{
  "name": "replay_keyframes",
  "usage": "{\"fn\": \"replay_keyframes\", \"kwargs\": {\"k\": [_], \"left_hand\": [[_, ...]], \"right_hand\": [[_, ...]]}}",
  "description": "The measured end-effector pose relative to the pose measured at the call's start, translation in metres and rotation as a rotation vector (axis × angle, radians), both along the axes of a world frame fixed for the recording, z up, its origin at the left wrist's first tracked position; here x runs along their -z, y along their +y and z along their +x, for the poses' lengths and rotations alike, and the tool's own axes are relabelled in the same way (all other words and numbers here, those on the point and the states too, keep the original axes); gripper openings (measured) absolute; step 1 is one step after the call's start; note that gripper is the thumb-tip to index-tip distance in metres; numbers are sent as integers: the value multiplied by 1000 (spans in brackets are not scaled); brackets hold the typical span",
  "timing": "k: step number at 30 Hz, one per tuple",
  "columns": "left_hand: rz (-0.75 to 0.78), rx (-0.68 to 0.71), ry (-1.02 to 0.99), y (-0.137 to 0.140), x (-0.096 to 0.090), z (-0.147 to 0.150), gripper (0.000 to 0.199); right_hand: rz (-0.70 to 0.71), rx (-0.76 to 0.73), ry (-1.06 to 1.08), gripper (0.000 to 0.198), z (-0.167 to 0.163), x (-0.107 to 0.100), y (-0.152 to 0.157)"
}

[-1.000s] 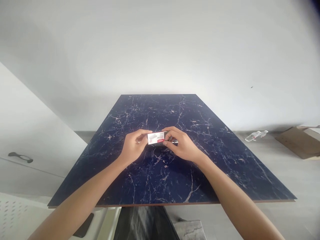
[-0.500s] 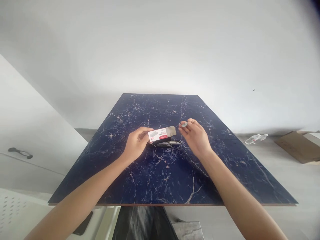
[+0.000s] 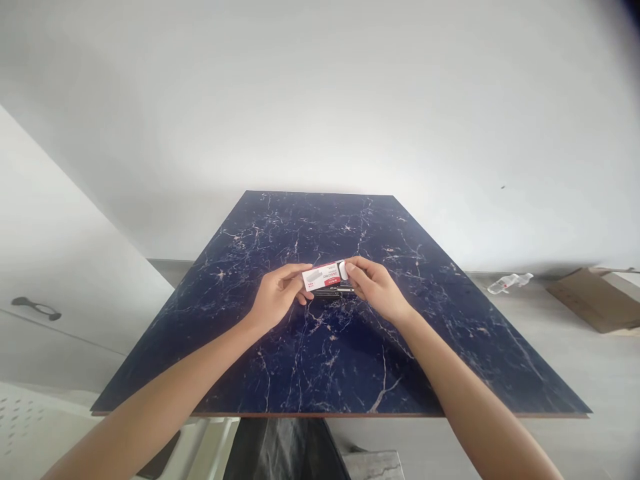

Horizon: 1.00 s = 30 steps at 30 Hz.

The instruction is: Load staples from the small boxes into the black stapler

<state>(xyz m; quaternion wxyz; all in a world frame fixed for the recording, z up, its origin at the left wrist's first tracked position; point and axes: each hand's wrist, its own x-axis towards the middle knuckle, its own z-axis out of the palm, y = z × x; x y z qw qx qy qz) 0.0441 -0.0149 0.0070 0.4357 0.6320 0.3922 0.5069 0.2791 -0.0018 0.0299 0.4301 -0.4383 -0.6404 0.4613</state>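
A small white and red staple box (image 3: 323, 275) is held just above the table, tilted, with its printed face up. My left hand (image 3: 277, 293) grips its left end between thumb and fingers. At the right end, my right hand (image 3: 374, 283) is closed, thumb and fingers pinching the box's white end flap (image 3: 343, 270). The small silvery piece seen in that hand earlier does not show now. Beneath the box lies a black stapler (image 3: 327, 293) with a metal rail, partly covered by the box and my hands.
The table (image 3: 330, 373) has a dark blue marbled top. On the floor to the right are a clear plastic bottle (image 3: 509, 283) and a cardboard box (image 3: 597, 299). A white cabinet with a dark handle (image 3: 36, 308) stands at the left. A pale wall rises behind the table.
My right hand has moved left and down to the staple box's end, and the flap there is bent in. The silvery piece is out of sight. My left hand still holds the box.
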Motion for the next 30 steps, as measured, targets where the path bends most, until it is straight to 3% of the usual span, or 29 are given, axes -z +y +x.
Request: {"fn": "replay_keyframes", "kwargs": {"k": [6, 13, 18, 21, 23, 28, 30], "left_hand": [[-48, 58, -37, 1, 3, 0, 42], [-103, 184, -170, -2, 1, 0, 37], [-224, 346, -339, -1, 1, -1, 33], [-247, 421, -382, 1, 0, -1, 38], [-224, 391, -318, 0, -2, 1, 42], [-194, 235, 86, -10, 3, 14, 32], [-162, 219, 229, -14, 9, 18, 24]], "right_hand": [[53, 33, -48, 41, -2, 0, 1], [-107, -178, 113, 36, 3, 4, 2], [-40, -274, 71, 35, 3, 1, -1], [52, -199, -66, 32, 1, -4, -2], [71, -128, -115, 30, 3, -3, 2], [-139, 253, -60, 23, 32, 11, 32], [-174, 323, -102, 27, 46, 15, 43]]}}
